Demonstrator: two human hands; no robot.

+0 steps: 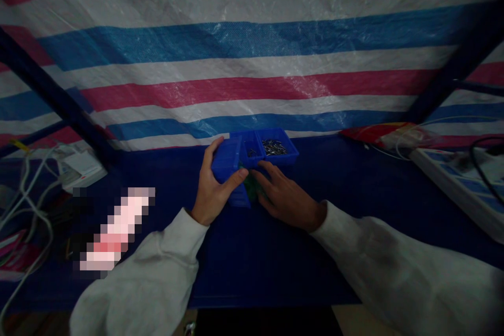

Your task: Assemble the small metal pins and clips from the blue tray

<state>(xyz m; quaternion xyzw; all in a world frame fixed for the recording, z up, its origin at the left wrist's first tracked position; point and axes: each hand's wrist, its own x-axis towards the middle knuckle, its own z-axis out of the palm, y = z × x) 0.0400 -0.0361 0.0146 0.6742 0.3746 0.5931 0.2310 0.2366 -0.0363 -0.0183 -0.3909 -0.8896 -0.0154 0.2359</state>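
My left hand (pixel 212 189) grips a blue plastic bin (pixel 226 160), its thumb along the near side and its fingers around the far left edge. The bin is tilted, with its mouth toward the right. Green material (pixel 252 185) shows at that mouth, too dark to name. My right hand (pixel 285 194) is cupped against it with bent, slightly spread fingers; the fingertips are partly hidden. Just behind stand two joined blue bins: the right bin (pixel 289 157) contains many small shiny metal pieces, and the left bin (pixel 258 139) has a few dark ones.
The blue tabletop (pixel 268 268) lies beneath my hands. At the left are a white power strip (pixel 84 170), tangled cables (pixel 27 194) and a blurred-out pale object (pixel 122 226). A white panel (pixel 452 189) and a red plastic bag (pixel 378 134) lie right. Striped sheeting (pixel 252 42) hangs behind.
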